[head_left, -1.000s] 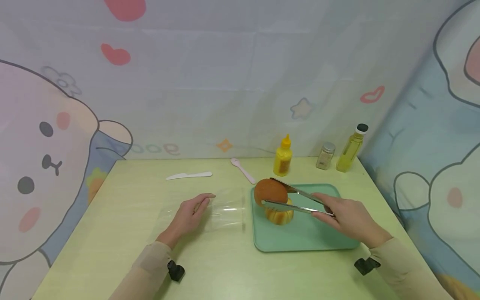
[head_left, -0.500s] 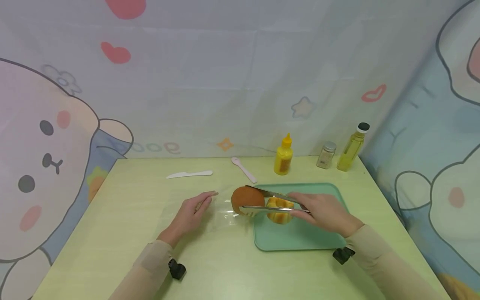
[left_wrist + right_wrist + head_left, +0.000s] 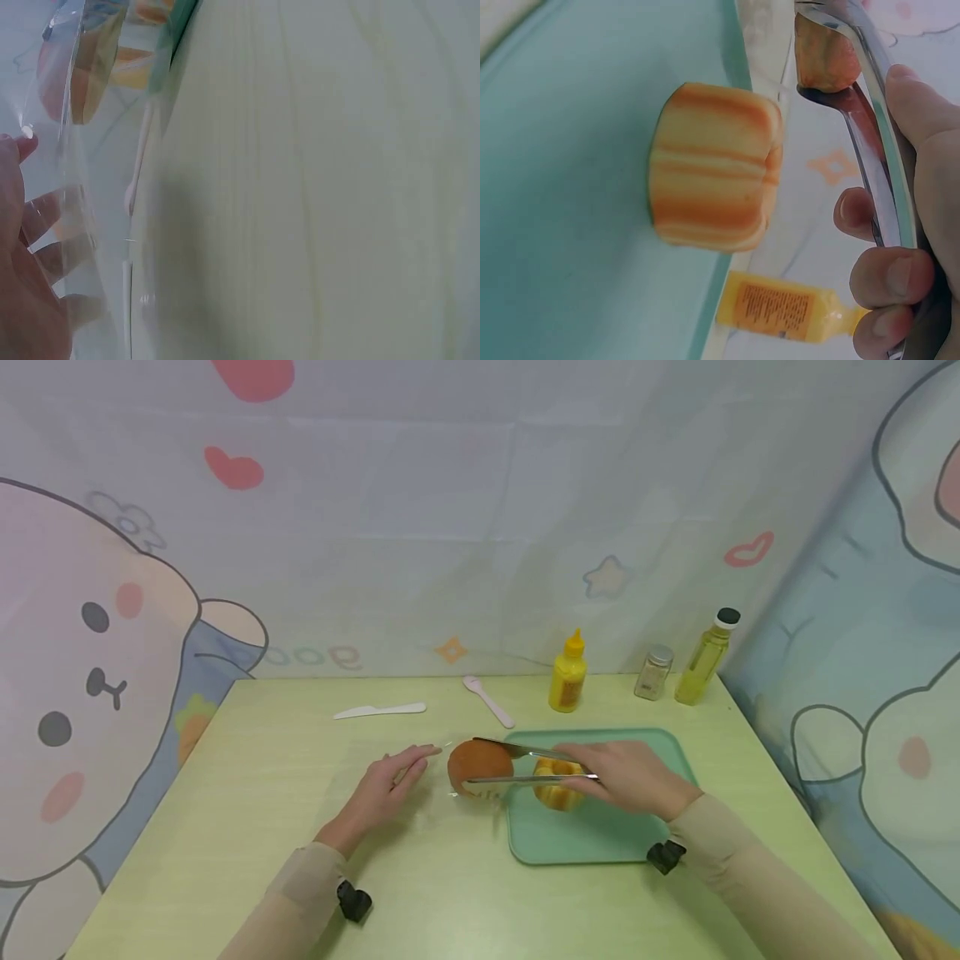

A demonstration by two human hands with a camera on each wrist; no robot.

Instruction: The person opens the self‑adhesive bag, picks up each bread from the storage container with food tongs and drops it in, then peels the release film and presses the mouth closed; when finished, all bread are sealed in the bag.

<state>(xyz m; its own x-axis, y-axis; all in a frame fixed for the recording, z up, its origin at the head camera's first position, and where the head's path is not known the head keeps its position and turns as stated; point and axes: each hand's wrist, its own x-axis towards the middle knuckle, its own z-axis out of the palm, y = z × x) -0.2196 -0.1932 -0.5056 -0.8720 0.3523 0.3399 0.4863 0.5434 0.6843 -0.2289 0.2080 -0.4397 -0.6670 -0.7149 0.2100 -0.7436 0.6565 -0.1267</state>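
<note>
My left hand (image 3: 378, 793) holds a clear plastic bag (image 3: 86, 161) raised off the table; some of its fingers show through the film in the left wrist view. My right hand (image 3: 630, 777) grips metal tongs (image 3: 528, 779), fingers curled round their arms. Between the tong tips is a round brown bun (image 3: 478, 762), now at the bag's right part, left of the green tray (image 3: 600, 839). Through the film the left wrist view shows the bun and tray edge. A yellow ridged bread roll (image 3: 712, 165) sits on the tray below the tongs.
Behind lie a white plastic knife (image 3: 381, 711) and a pale pink spoon (image 3: 489, 702). Along the back edge stand a yellow squeeze bottle (image 3: 567, 677), a small seasoning jar (image 3: 653, 673) and an oil bottle (image 3: 703, 660). A printed cloth backdrop (image 3: 450, 527) rises behind the table.
My right hand has carried the bun in the tongs leftward, from above the tray to the plastic bag. My left hand has stayed nearly in place, its fingertips shifted slightly right.
</note>
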